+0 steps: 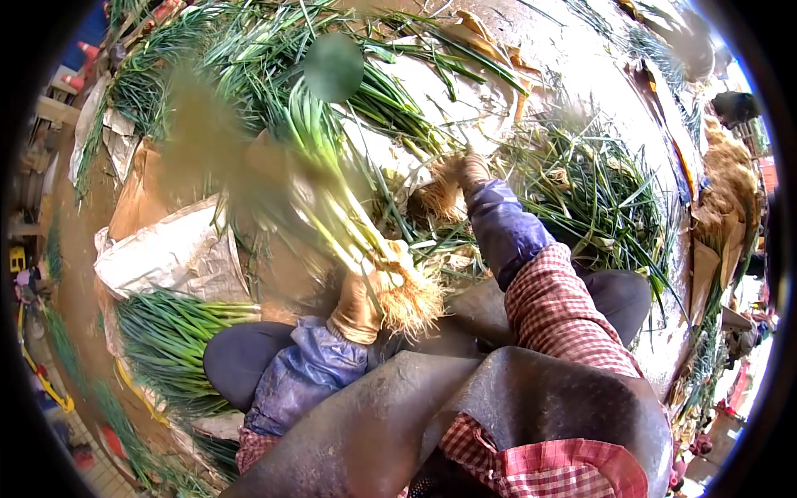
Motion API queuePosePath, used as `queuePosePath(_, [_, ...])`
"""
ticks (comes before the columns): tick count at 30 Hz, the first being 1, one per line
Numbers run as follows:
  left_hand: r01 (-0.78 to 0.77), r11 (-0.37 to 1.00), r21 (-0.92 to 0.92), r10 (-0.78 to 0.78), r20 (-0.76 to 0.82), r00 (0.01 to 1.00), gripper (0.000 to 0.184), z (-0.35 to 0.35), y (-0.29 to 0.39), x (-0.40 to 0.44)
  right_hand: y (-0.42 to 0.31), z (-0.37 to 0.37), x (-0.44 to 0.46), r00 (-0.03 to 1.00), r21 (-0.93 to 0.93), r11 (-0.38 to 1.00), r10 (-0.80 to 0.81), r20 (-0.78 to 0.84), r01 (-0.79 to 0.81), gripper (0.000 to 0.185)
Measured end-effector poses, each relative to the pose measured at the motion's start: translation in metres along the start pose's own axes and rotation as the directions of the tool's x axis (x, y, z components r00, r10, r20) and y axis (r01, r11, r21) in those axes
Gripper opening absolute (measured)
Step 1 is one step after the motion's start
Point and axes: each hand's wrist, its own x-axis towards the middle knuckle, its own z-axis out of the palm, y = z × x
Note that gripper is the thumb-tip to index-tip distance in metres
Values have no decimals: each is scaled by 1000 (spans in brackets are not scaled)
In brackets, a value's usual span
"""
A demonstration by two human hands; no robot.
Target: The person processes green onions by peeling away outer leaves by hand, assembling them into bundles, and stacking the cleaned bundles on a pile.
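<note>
My left hand [357, 309], in a tan glove, is closed round the lower stalks of a bunch of green onions [332, 203]. Their pale stringy roots hang beside the glove, and the green leaves point up and away. My right hand [471, 169], also gloved, is stretched forward with curled fingers at the root end of other green onions [398, 112]. A tuft of brown roots [438, 199] shows just below those fingers. Exactly how many stalks they grip is hidden. Smears on the lens blur the area left of the held bunch.
A large heap of green onions [224, 58] lies ahead on white sheeting. Loose leaves [589, 199] are piled at the right. Another bundle [178, 344] rests by my left knee, near a pale sack [178, 257]. A dark apron [374, 415] covers my lap.
</note>
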Motion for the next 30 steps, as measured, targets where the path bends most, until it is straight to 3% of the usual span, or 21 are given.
queuePosePath(1, [1,994,106,-1,1,1000,48,-7,-2,-1,-16,-19,-33,999,-113,993,-36,32,39,57])
queuePosePath(5, [114,993,4,-114,-36,993,47,-19,-15,6,-60,-55,-87,962,-431,877,-106,252,210,52])
queuePosePath(6, [134,986,-103,-147,-128,981,41,-13,-15,6,-67,-60,-89,944,-482,838,-108,313,256,51])
queuePosePath(12, [198,962,-187,-223,-122,967,39,-10,-12,9,-91,-77,-105,827,-637,603,-69,558,480,45])
queuePosePath(14, [106,994,-1,-105,-140,985,37,-21,-21,10,-97,-88,-129,843,-699,508,-115,525,504,43])
queuePosePath(15, [116,991,-73,-124,-123,985,35,-5,-14,9,-105,-104,-156,861,-715,482,-236,451,506,31])
queuePosePath(16, [192,965,-179,-200,-26,980,39,-13,-13,9,-114,-123,-177,870,-661,570,-255,423,488,26])
queuePosePath(17, [182,968,-175,-185,0,983,40,-9,-11,8,-102,-129,-179,839,-620,573,-440,319,536,24])
queuePosePath(20, [172,949,-264,-149,106,983,42,-3,-9,10,-88,-156,-220,545,-590,465,-837,-50,660,21])
queuePosePath(21, [173,957,-234,-174,15,985,43,-3,-8,9,-89,-160,-226,670,-653,502,-743,11,567,23])
queuePosePath(24, [163,964,-209,-183,-76,980,43,3,-3,4,-75,-167,-263,598,-676,413,-800,51,611,28])
queuePosePath(25, [138,970,-202,-153,-59,987,37,2,-5,5,-75,-168,-272,702,-656,463,-697,146,596,30])
queuePosePath(26, [111,974,-196,-122,-45,991,41,4,-6,7,-71,-165,-273,648,-645,368,-713,268,670,29])
queuePosePath(28, [81,978,-193,-86,-16,996,40,7,-6,6,-59,-158,-283,734,-153,744,-564,379,651,29])
queuePosePath(29, [63,993,-101,-70,-68,995,37,12,-5,4,-70,-162,-306,786,41,908,-382,487,416,25])
queuePosePath(30, [51,999,-4,-51,-117,992,35,18,-3,2,-67,-154,-311,766,178,937,-348,541,300,20])
